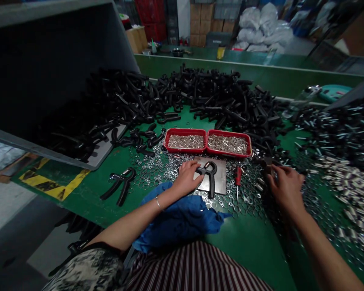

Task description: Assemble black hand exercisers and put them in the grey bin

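Observation:
My left hand (188,176) is closed on one leg of a black two-legged handle piece (211,184), which lies on a small metal plate (221,165). A silvery cylinder shows at the top of that piece. My right hand (286,186) is off to the right, its fingers curled at a dark object (266,161) that I cannot make out. Between the hands lies a red-handled screwdriver (238,176), tip toward me. A similar black handle piece (121,184) rests by itself on the left.
Two red trays (185,150) of small metal parts stand behind the plate. Loose metal rings (153,171) surround it. Black parts (200,89) are heaped at the back, metal cylinders (342,182) at right. A blue cloth (185,218) lies in front; a grey bin (121,36) stands left.

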`<move>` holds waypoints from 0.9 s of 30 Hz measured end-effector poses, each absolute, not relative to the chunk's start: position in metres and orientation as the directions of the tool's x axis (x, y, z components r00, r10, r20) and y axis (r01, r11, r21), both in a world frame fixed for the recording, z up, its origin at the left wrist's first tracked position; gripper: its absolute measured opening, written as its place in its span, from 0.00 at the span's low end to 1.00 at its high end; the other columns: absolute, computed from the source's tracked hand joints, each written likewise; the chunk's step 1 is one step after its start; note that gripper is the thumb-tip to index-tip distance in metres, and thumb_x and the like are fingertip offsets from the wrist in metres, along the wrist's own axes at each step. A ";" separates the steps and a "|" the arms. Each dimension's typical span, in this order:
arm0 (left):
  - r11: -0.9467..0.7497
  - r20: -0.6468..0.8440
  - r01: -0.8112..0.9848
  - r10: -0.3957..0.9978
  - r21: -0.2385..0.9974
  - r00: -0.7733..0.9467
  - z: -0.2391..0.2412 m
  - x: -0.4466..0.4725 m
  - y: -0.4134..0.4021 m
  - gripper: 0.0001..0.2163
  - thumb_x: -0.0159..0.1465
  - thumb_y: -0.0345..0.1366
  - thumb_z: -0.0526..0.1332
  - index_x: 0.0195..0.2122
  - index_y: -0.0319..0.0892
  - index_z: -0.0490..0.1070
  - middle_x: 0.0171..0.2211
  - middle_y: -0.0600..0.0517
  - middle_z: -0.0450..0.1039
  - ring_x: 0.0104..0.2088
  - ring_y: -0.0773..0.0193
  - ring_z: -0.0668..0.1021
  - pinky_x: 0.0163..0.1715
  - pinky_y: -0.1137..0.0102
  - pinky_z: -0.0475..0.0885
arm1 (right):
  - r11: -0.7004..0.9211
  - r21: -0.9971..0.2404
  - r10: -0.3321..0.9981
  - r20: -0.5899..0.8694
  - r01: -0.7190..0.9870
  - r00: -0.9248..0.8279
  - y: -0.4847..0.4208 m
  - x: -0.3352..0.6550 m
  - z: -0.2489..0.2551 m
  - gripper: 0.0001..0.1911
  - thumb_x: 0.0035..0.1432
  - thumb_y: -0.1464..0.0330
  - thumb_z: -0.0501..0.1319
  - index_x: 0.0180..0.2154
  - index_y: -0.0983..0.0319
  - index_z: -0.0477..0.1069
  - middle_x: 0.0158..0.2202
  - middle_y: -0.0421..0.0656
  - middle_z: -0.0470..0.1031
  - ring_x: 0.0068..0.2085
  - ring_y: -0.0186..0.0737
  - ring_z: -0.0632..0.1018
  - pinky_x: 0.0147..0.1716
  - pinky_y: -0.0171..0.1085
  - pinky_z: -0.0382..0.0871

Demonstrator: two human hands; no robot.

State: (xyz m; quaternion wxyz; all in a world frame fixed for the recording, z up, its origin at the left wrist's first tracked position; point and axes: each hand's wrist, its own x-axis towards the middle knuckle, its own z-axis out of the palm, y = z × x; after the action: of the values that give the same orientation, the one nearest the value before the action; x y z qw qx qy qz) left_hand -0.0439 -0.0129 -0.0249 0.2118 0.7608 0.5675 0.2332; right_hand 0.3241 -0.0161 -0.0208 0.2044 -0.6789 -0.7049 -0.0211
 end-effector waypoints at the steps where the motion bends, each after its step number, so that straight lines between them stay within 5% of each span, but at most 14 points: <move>1: -0.298 0.137 0.760 0.953 0.577 0.269 -0.026 -0.045 -0.015 0.20 0.65 0.42 0.61 0.56 0.42 0.68 0.57 0.43 0.67 0.59 0.50 0.65 0.60 0.53 0.61 | 0.125 -0.195 0.949 0.309 0.973 -0.060 -0.014 0.313 -0.019 0.20 0.66 0.57 0.50 0.44 0.63 0.74 0.44 0.55 0.76 0.49 0.57 0.74 0.50 0.54 0.63; 5: -0.353 0.142 0.760 0.933 0.546 0.331 -0.020 -0.045 -0.014 0.19 0.63 0.43 0.63 0.54 0.44 0.71 0.50 0.46 0.70 0.53 0.52 0.68 0.57 0.55 0.64 | 0.088 -0.159 0.996 0.038 0.983 -0.083 -0.013 0.252 -0.012 0.22 0.67 0.51 0.50 0.36 0.61 0.71 0.35 0.53 0.77 0.35 0.49 0.77 0.34 0.43 0.67; 9: -0.363 0.131 0.736 0.926 0.572 0.355 -0.016 -0.047 -0.008 0.18 0.62 0.42 0.65 0.52 0.44 0.72 0.48 0.47 0.69 0.52 0.53 0.68 0.57 0.57 0.63 | -0.045 -0.124 0.997 -0.065 0.991 0.037 -0.008 0.230 -0.005 0.21 0.65 0.50 0.52 0.37 0.61 0.68 0.31 0.54 0.77 0.29 0.50 0.78 0.27 0.42 0.65; 13: -0.357 0.143 0.703 0.928 0.615 0.345 -0.023 -0.049 -0.007 0.18 0.62 0.42 0.66 0.52 0.44 0.71 0.49 0.48 0.68 0.53 0.54 0.68 0.58 0.59 0.63 | -0.070 -0.466 0.996 0.022 0.882 0.090 -0.002 0.234 0.016 0.19 0.62 0.53 0.58 0.44 0.62 0.66 0.31 0.51 0.78 0.30 0.50 0.79 0.30 0.43 0.69; 17: -0.339 0.129 0.717 0.934 0.609 0.332 -0.025 -0.047 -0.008 0.17 0.63 0.43 0.65 0.51 0.43 0.69 0.48 0.47 0.68 0.53 0.53 0.67 0.59 0.58 0.62 | 0.026 -0.904 0.999 0.031 0.426 0.005 -0.001 0.203 0.028 0.19 0.61 0.52 0.59 0.46 0.57 0.63 0.39 0.47 0.79 0.32 0.45 0.81 0.35 0.44 0.75; 20: -0.324 0.105 0.727 0.938 0.606 0.331 -0.024 -0.047 -0.008 0.18 0.64 0.44 0.64 0.52 0.43 0.68 0.49 0.47 0.67 0.54 0.52 0.67 0.59 0.57 0.62 | -0.029 -0.977 0.999 -0.032 0.211 -0.012 0.000 0.166 0.018 0.19 0.62 0.50 0.56 0.45 0.55 0.60 0.40 0.47 0.79 0.34 0.47 0.82 0.32 0.45 0.77; 27: -0.312 0.077 0.733 0.939 0.604 0.336 -0.024 -0.049 -0.007 0.19 0.64 0.45 0.63 0.53 0.43 0.67 0.50 0.46 0.67 0.54 0.51 0.67 0.58 0.57 0.62 | -0.075 -0.977 0.997 -0.072 0.199 0.025 0.011 0.141 -0.012 0.19 0.62 0.49 0.57 0.44 0.56 0.60 0.37 0.47 0.80 0.33 0.49 0.83 0.30 0.45 0.78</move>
State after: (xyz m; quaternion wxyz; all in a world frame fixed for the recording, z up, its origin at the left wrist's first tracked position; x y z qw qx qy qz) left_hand -0.0489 -0.0066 -0.0243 0.2404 0.7813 0.5350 0.2136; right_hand 0.1410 0.0109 -0.0121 0.4327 -0.5701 -0.5245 0.4611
